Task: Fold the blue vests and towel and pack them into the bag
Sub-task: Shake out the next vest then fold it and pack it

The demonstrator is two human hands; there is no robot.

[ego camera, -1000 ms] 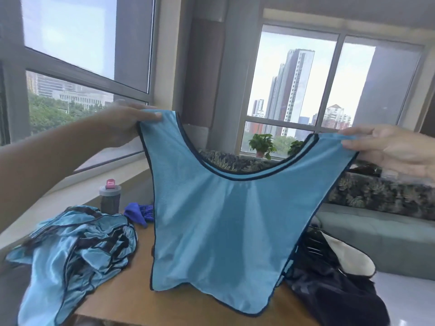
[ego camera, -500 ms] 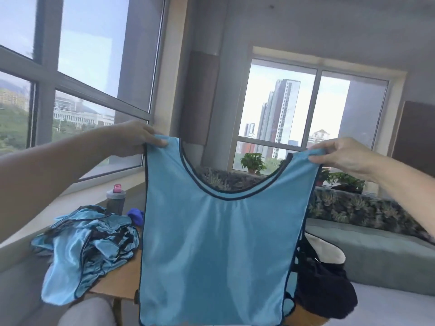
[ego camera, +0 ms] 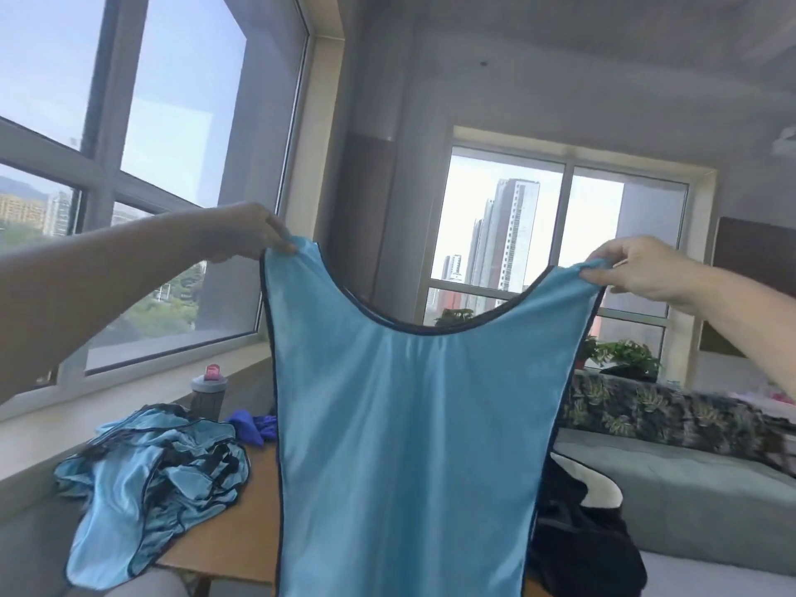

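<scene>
A person holds one blue vest (ego camera: 405, 424) up in the air by its two shoulder straps, spread flat and facing the camera, its dark-edged neckline dipping between the hands and its lower edge running out of the bottom of the view; the left hand (ego camera: 245, 232) pinches the top of the left strap, its fingers (ego camera: 280, 239) bent down over the cloth, though the thumb is hidden behind the fabric so I cannot tell just how it lies; the right hand (ego camera: 642, 269) grips the top of the right strap, which is bunched between the thumb below and the curled fingers above; both arms reach forward at about the same height, well apart, so the vest hangs taut across the top and loose below; beneath and to the left, a heap of more blue vests (ego camera: 150, 480) lies crumpled on the wooden table (ego camera: 232, 540), spilling over its left edge; just behind that heap sits a small dark blue towel (ego camera: 252, 424), bunched up, and beside it a grey bottle (ego camera: 209, 392) with a pink cap stands near the window sill; to the right of the held vest a black bag (ego camera: 581, 536) rests on the table's far side, partly hidden by the cloth, with a pale lining showing at its top; a green sofa (ego camera: 689, 501) with a leaf-print cover stands behind it, and potted plants (ego camera: 624, 355) sit by the far window.
</scene>
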